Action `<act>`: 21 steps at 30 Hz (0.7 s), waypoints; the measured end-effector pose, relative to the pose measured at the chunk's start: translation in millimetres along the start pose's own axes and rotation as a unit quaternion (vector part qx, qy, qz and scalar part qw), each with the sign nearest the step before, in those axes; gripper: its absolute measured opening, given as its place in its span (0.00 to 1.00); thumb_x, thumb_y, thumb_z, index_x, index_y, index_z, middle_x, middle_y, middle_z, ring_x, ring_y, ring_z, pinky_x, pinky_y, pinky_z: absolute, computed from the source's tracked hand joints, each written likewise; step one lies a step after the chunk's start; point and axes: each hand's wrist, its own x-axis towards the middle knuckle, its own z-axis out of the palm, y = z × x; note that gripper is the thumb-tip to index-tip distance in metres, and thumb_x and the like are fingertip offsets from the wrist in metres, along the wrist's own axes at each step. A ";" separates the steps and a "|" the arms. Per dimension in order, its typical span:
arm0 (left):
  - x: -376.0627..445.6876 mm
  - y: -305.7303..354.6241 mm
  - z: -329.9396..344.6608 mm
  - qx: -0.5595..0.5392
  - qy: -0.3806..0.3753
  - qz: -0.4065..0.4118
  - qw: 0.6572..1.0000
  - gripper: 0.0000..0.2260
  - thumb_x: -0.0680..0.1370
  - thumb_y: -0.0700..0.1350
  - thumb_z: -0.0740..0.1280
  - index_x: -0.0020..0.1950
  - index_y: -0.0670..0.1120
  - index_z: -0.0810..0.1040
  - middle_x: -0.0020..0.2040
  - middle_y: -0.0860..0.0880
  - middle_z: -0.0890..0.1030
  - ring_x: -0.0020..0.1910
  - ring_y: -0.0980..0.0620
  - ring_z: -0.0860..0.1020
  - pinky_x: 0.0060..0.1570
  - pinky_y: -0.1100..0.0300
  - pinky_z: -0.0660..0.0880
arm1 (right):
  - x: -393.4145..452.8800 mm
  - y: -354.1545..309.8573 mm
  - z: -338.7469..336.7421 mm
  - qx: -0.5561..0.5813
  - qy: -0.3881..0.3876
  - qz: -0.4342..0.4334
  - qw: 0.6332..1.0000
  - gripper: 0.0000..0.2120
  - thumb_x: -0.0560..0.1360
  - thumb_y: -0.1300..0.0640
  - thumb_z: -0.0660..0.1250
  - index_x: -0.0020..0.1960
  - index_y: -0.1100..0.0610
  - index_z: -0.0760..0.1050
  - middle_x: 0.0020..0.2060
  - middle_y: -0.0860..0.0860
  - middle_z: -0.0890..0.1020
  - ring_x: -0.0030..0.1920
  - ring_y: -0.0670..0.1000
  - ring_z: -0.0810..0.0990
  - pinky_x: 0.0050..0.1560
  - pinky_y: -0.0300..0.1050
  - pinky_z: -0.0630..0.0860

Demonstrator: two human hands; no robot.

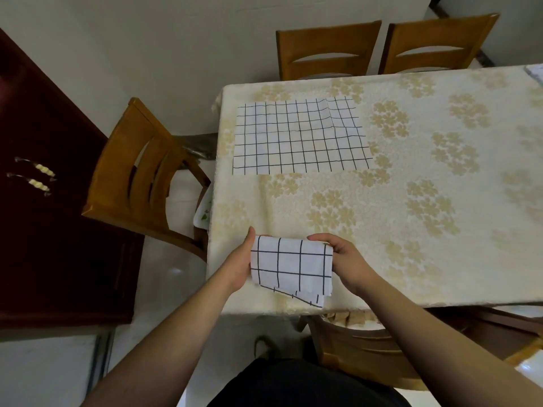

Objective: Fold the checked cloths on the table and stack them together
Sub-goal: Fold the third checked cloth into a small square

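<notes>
Both hands gripped a folded cloth [291, 267] near the front edge of the desk [411, 201]. The left hand [239, 261] clasped its left side, thumb up along the edge; the right hand [342, 258] closed over its right side, fingers curled on top. A second cloth [299, 136] lay spread flat near the desk's far left corner, well apart from the folded one.

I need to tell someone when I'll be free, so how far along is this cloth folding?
About halfway. One checked cloth is folded small and held between the left hand and right hand at the table's near edge. The other checked cloth lies spread flat, unfolded, farther back. Left: fold that one, then stack them.
</notes>
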 end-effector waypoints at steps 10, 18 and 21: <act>9.5 -4.6 -3.7 0.180 0.017 0.086 0.980 0.09 0.80 0.47 0.66 0.58 0.46 0.77 0.52 0.48 0.83 0.53 0.49 0.81 0.55 0.50 0.78 | 13.1 9.7 -31.3 -0.217 -0.025 -0.075 0.973 0.21 0.75 0.69 0.65 0.46 0.44 0.84 0.54 0.42 0.82 0.55 0.42 0.80 0.56 0.35 0.75; 16.6 -4.0 -6.1 0.180 0.051 0.081 0.979 0.06 0.80 0.44 0.65 0.57 0.47 0.77 0.53 0.47 0.83 0.52 0.49 0.81 0.58 0.46 0.77 | 17.2 16.2 -48.8 -0.038 -0.007 0.081 0.996 0.14 0.82 0.56 0.56 0.62 0.50 0.77 0.54 0.56 0.83 0.53 0.55 0.82 0.57 0.47 0.77; 11.0 2.8 -3.0 0.185 0.041 0.090 0.978 0.05 0.80 0.42 0.65 0.55 0.49 0.76 0.54 0.46 0.83 0.52 0.49 0.81 0.56 0.50 0.78 | 17.6 20.1 -50.3 -0.228 -0.041 0.001 0.973 0.10 0.76 0.49 0.68 0.57 0.46 0.79 0.49 0.48 0.83 0.50 0.48 0.82 0.53 0.44 0.77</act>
